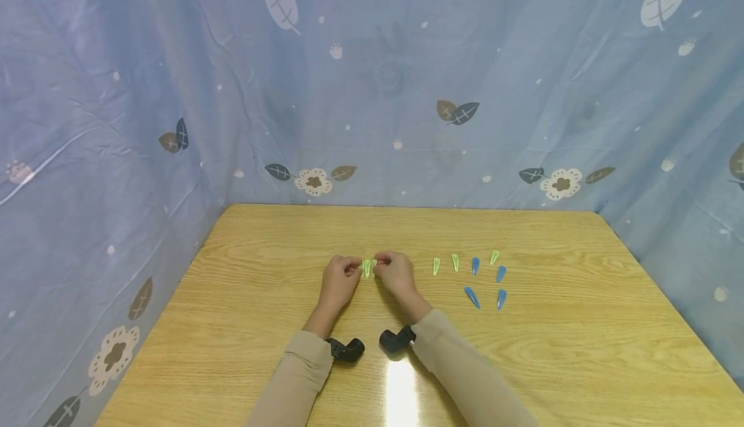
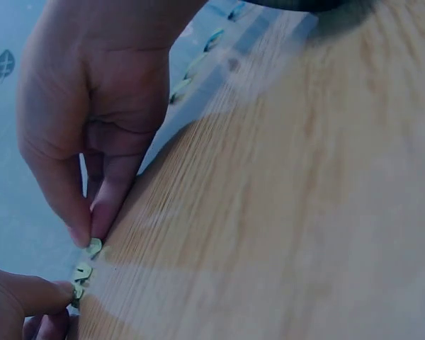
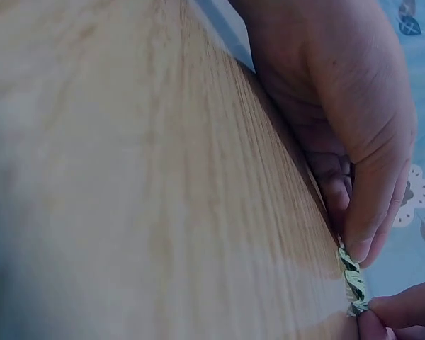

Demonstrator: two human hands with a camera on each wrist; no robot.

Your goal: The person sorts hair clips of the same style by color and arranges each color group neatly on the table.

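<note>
Near the middle of the table, my left hand point(image 1: 341, 280) pinches a light green snap hair clip point(image 2: 76, 292) between thumb and fingertip. Facing it, my right hand point(image 1: 397, 276) pinches another light green hair clip point(image 2: 93, 246). Between the two sets of fingertips lies a third green hair clip point(image 1: 367, 268), side by side with the held ones in a short row. The fingertips partly cover the outer clips. In the left wrist view the right hand point(image 2: 92, 120) looms large; the right wrist view shows the left hand point(image 3: 340, 106) across the row.
Right of my right hand, three green hair clips point(image 1: 455, 262) and several blue hair clips point(image 1: 475, 265) lie scattered on the wooden table point(image 1: 261, 239). Each wrist carries a black camera mount point(image 1: 347, 351). A blue patterned curtain point(image 1: 378, 59) hangs behind and at the sides.
</note>
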